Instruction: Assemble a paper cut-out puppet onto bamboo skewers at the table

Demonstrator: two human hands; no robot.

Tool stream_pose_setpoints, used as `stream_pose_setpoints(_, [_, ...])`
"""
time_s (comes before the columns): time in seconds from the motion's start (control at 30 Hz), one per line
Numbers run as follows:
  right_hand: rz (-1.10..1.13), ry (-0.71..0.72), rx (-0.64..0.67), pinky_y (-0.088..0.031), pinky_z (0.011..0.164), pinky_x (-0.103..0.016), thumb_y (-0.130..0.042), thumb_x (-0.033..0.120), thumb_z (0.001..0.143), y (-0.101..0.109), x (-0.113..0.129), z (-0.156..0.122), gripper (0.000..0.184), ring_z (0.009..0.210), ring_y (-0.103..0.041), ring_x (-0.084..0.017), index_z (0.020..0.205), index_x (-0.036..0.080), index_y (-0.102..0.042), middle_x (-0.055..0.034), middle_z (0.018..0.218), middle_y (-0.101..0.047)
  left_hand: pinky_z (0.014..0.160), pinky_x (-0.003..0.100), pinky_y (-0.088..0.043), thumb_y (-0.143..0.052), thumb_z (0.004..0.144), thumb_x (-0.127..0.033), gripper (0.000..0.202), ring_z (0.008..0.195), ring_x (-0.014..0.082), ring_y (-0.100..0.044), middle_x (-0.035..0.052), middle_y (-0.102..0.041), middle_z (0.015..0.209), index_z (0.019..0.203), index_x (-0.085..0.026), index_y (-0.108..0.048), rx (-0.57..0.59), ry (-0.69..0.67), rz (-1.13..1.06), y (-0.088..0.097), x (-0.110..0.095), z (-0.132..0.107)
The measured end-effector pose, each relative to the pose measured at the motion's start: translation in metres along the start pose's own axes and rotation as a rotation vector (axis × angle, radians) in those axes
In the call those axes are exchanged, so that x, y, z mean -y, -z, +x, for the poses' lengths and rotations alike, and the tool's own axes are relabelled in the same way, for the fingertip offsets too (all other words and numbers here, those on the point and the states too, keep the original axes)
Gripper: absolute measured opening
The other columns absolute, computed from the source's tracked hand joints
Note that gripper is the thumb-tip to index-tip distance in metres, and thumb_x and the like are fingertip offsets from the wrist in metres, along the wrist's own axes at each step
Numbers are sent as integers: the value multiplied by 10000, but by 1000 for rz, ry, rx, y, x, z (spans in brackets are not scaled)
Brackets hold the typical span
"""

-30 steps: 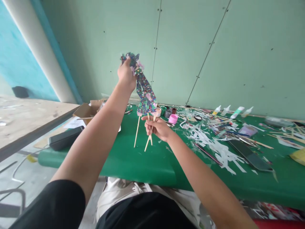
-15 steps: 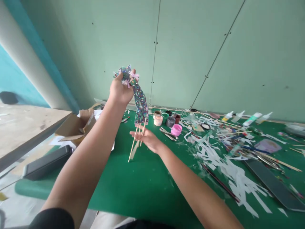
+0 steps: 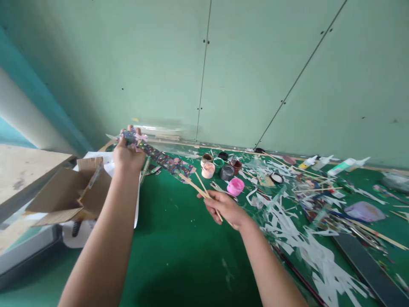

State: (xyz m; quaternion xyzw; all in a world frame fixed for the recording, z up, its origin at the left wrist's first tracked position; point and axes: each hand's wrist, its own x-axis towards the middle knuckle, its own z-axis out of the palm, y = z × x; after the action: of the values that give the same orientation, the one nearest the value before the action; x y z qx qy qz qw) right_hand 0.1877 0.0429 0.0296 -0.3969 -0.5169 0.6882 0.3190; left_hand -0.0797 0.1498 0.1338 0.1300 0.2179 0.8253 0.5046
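Note:
A long glittery figure (image 3: pixel 166 161), patterned dark with many-coloured spots and trimmed with pink bows, stretches between my hands above the green tabletop. At its upper left end, my left hand (image 3: pixel 129 149) grips the wider head part from below, with fingertips showing behind it. Thin wooden sticks (image 3: pixel 198 187) run out of its lower right end. My right hand (image 3: pixel 223 207) has its fingers closed round these sticks, whose ends poke out below the palm. The figure slants down from left to right.
Behind the right hand stand several small paint jars, among them a pink one (image 3: pixel 235 186). White paper strips (image 3: pixel 306 238), glue bottles (image 3: pixel 341 167) and sticks litter the right side. An open cardboard box (image 3: pixel 60 192) stands at left. A green wall (image 3: pixel 153 64) bounds the back.
The figure has swung from hanging steeply to a shallow slant. My left hand has moved down and left; my right hand has moved right and closed round the sticks.

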Motion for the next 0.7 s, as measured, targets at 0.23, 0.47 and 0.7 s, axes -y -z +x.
stream_pose_setpoints(0.23, [-283,-97,9,-337,415,-215,-604,616,792,23,5,-4,448,441,-428,-68,844,171,-629,35,617,-539,709,274,-516,-302,994,-223,353,914,148,-674,-9,-719,924,791,-254,-589,62,-60,219,41,-3,18])
stream_pose_setpoints(0.47, [-303,-217,37,-231,431,-216,-589,629,795,35,1,-7,468,479,-333,-69,815,165,-644,62,580,-388,703,268,-522,-417,948,-215,273,900,156,-673,-30,-712,800,787,-259,-632,-6,54,373,74,0,20])
stream_pose_setpoints(0.7, [-519,-171,-84,-280,485,-232,-530,574,851,39,2,-2,454,501,-371,-85,861,146,-683,37,597,-453,370,157,-378,-563,852,-168,118,495,66,-548,-21,-635,671,867,-177,-680,-215,-90,671,67,19,11])
